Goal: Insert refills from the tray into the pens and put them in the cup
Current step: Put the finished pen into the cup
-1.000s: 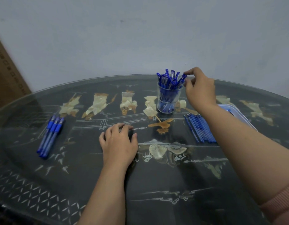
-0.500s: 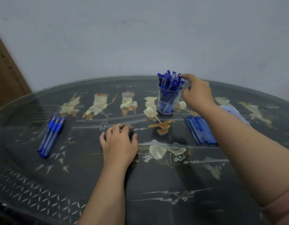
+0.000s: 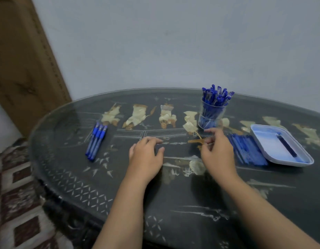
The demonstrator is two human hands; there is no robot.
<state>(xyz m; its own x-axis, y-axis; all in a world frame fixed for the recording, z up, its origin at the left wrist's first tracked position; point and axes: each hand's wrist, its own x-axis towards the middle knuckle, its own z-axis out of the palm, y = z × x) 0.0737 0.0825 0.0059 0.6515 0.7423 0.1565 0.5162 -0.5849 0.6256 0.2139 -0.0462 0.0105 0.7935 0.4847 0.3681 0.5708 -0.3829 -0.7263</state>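
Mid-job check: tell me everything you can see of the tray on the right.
The tray is a shallow rectangle with rounded corners, white tinted blue, plastic by its look. It sits flat on the dark table at the right, skewed to the near edge. One dark blue stick, likely a refill, lies slanted inside. A row of blue refills lies on the table just left of it. The right hand is clear of it.

left hand (image 3: 146, 157): bare | right hand (image 3: 218, 156): bare, motion-blurred | forearms (image 3: 127, 203): bare to frame edge
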